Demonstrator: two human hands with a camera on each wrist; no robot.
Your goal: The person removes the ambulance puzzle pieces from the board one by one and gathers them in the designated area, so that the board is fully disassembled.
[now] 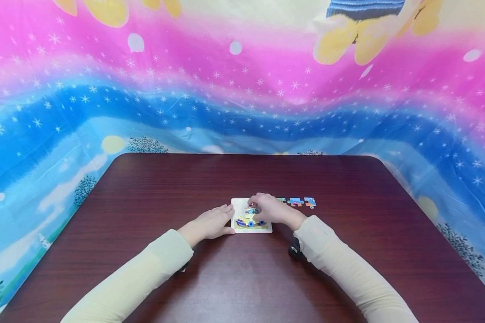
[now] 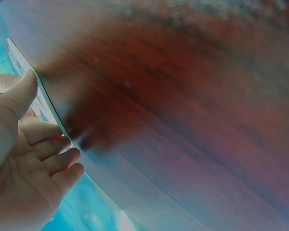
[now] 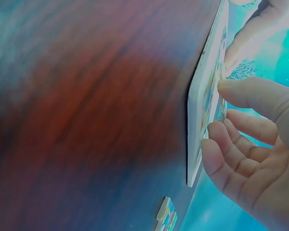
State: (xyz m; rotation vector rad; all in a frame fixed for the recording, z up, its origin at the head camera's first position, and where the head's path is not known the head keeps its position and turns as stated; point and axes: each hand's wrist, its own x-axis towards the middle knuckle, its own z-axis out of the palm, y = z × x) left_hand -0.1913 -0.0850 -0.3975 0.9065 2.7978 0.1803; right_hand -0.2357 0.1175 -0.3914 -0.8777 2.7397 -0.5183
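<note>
A white-framed puzzle board (image 1: 252, 231) lies flat on the table, with a partly assembled picture of a yellow vehicle with blue wheels in it. My left hand (image 1: 211, 223) rests along the board's left edge, fingers extended and thumb at the near corner. Over the board's upper right part, my right hand (image 1: 272, 208) pinches a puzzle piece (image 3: 224, 106) between thumb and index finger. In the right wrist view this piece stands close to the board's surface; its picture is mostly hidden. The left wrist view shows the left fingertips (image 2: 73, 156) touching the board's side.
To the right of the board, loose puzzle pieces (image 1: 295, 202) lie in a row on the dark red-brown table (image 1: 250, 273), one partly behind the right hand. A colourful printed cloth (image 1: 242, 89) hangs behind the table and along its sides.
</note>
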